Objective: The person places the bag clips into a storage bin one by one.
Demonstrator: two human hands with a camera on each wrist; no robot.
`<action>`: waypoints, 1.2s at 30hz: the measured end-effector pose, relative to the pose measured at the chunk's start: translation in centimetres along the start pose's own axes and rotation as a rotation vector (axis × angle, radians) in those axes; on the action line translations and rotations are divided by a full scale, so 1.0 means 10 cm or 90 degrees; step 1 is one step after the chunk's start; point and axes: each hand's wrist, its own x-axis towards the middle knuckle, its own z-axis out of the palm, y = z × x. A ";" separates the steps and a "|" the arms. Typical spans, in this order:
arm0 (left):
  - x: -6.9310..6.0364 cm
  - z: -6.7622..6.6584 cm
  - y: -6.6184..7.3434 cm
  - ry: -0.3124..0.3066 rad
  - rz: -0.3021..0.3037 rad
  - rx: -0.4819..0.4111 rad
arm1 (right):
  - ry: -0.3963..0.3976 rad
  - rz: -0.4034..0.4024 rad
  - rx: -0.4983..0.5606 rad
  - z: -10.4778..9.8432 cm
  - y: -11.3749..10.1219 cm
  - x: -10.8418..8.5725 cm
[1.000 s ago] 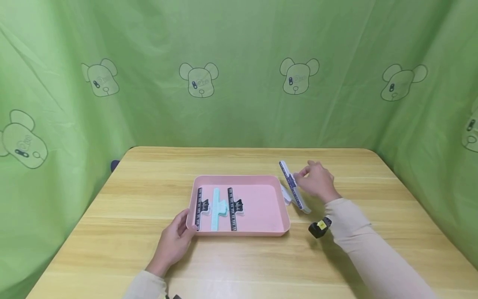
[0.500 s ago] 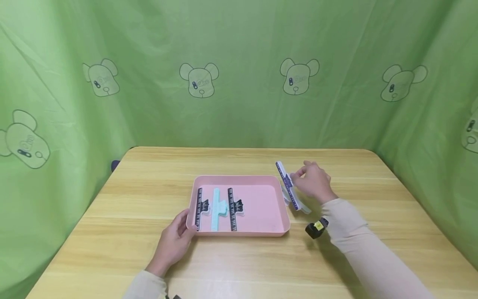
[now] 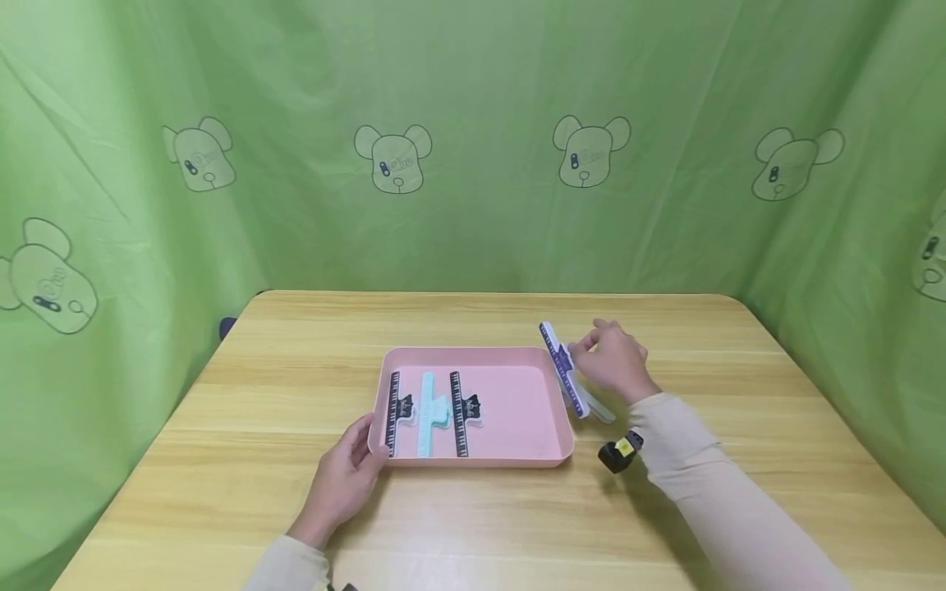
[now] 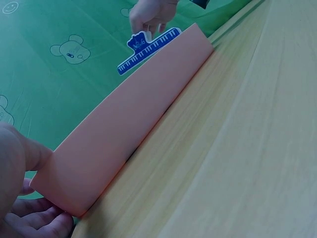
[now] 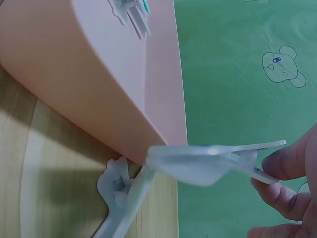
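My right hand (image 3: pixel 612 361) pinches a purple-and-white clip (image 3: pixel 563 371) with a piano-key pattern by its handle. It is held tilted above the right rim of a pink tray (image 3: pixel 473 462). In the right wrist view, thumb and fingertips meet on one handle end of this clip (image 5: pixel 198 161). With thumb and fingers around its near left corner, my left hand (image 3: pixel 343 480) grips the tray. Inside the tray a black clip (image 3: pixel 394 419), a mint clip (image 3: pixel 427 419) and another black clip (image 3: pixel 460 419) lie side by side on the left.
A pale clip (image 5: pixel 119 191) lies on the table against the tray's right outer wall, partly hidden in the head view. The wooden table (image 3: pixel 473 533) has a green curtain (image 3: pixel 473 238) with bear heads around its back and sides.
My right hand has moved a little left, carrying the purple-and-white clip toward the tray's right rim. The left hand and the tray have stayed in place.
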 end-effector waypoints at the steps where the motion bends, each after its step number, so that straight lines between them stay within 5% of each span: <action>1: 0.00 0.00 0.00 0.000 -0.001 -0.001 | 0.000 0.000 0.000 0.01 -0.01 0.00; 36: 0.00 0.00 0.01 -0.004 -0.007 -0.010 | -0.020 0.003 0.021 0.21 -0.17 -0.04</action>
